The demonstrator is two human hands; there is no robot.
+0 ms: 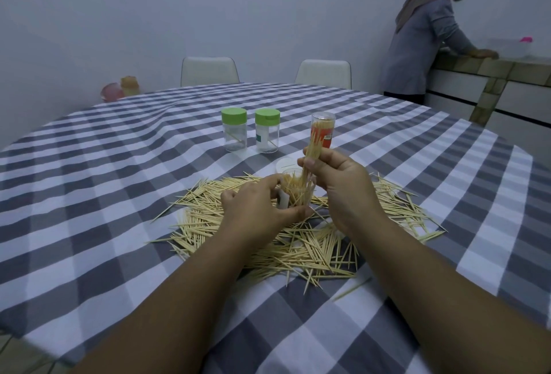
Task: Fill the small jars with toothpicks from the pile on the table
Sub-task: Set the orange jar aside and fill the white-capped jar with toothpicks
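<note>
Dim, bluish, soft light; wide-angle edge warping.

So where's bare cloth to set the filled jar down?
Bare tablecloth lies left of the toothpick pile and the green-lidded jars. Crowded: the pile around both hands, left hand gripping the open jar, right hand pinching a bundle.

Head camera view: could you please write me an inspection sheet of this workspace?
Surface: table under a grey-and-white checked cloth.
Job's things: toothpick pile spread on the cloth; open jar partly filled; two green-lidded jars nearly empty; orange-labelled jar holding toothpicks.
Clutter: white lid; coloured containers at the far edge.
Hands: left hand holds the open jar; right hand pinches a toothpick bundle over it.
Cables: nothing seen.
Surroundings: two chairs; person at a counter.
</note>
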